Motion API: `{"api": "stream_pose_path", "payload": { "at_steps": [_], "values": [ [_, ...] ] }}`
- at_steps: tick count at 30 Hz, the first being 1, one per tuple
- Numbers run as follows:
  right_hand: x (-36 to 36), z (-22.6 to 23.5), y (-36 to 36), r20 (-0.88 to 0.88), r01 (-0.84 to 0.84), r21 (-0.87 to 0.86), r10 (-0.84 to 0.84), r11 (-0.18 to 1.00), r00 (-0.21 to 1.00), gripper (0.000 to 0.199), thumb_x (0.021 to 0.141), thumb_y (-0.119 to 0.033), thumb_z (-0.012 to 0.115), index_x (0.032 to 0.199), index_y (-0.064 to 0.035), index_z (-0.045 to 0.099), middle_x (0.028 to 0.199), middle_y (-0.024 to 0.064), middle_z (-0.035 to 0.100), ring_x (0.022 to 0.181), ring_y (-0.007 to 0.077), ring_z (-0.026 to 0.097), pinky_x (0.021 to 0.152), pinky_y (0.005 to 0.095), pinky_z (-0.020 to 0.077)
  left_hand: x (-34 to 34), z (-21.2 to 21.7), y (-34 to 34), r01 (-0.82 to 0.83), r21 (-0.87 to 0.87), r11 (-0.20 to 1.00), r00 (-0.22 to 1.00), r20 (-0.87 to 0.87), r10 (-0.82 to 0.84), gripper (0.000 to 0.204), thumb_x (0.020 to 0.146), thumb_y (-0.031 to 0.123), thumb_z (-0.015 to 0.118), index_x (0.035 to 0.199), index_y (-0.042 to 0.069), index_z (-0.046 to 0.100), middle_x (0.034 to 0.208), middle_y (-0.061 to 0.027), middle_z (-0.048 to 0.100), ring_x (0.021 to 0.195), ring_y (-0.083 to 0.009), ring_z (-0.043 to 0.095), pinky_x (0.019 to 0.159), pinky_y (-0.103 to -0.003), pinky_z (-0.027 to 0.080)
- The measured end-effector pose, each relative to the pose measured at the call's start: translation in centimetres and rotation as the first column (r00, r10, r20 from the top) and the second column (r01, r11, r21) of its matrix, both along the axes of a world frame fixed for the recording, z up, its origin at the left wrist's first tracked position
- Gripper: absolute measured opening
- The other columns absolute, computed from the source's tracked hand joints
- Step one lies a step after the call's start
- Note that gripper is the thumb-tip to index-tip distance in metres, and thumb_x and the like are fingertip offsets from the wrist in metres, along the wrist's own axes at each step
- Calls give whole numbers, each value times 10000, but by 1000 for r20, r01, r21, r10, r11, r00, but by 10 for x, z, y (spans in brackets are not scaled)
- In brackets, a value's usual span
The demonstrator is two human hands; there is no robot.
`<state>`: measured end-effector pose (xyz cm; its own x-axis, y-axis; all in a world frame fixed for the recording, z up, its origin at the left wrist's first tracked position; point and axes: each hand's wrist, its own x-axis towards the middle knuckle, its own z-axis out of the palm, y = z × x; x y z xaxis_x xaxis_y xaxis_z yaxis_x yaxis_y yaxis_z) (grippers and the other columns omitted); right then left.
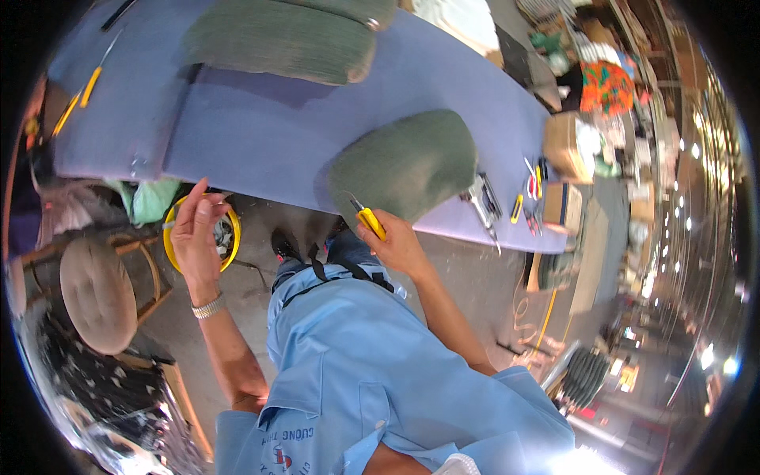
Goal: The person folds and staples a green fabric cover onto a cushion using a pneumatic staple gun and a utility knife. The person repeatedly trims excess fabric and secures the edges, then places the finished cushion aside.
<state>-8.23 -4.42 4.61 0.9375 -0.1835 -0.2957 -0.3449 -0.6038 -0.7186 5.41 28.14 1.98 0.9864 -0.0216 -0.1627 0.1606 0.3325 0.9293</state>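
Note:
My right hand (400, 247) is closed around a small yellow-and-black hand tool (370, 222). A thin, curved metal tip or wire shows at its end, too fine to tell which. The tool is beside the near left edge of a dark green fabric-covered pad (408, 162), which lies on the blue-covered table (245, 142). My left hand (196, 233) is raised over a yellow-rimmed bucket (232, 252), fingers apart and loosely bent. I make out nothing held in it. Light-coloured scraps show inside the bucket, partly hidden by the hand.
More green padded pieces (285, 39) lie at the table's far side. A staple gun (481, 202), pliers (532, 222) and a yellow tool (517, 208) lie right; yellow-handled screwdrivers (91, 85) lie far left. A cushioned stool (99, 297) stands at my left, cardboard boxes (564, 146) at right.

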Motion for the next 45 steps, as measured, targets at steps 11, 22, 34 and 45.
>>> {"api": "stream_pose_path", "payload": {
  "at_steps": [11,22,34,45],
  "values": [
    [-55,8,-92,59,422,78,-427,903,903,370,955,-155,733,1285,-8,652,995,86,747,753,131,700,664,296,591,-28,225,-164,957,-112,267,212,899,-383,264,833,147,890,988,287,728,876,-76,787,764,-180,735,780,-400,615],
    [-138,-92,-319,202,631,-220,-598,744,775,485,894,-209,773,1327,-29,650,1135,162,744,832,260,729,763,377,571,-75,243,-310,971,52,233,60,891,-449,315,869,193,832,1147,338,800,811,7,706,678,-132,642,719,-353,564],
    [-95,-104,-463,511,646,-565,-397,513,763,413,905,-255,731,1277,-80,689,1240,193,705,1101,363,688,960,467,540,-50,27,-279,22,818,574,958,146,-245,649,1018,325,691,1519,-35,489,1477,-253,574,1377,-314,551,1141,-416,431],
    [55,-129,-393,190,258,254,-309,932,932,420,1080,-473,524,1393,-234,670,1063,52,728,845,182,656,747,339,567,-59,-112,-245,83,571,817,946,-303,115,615,1077,396,590,1588,87,444,1516,-157,548,1319,-263,535,1106,-380,431]
  ]
}}
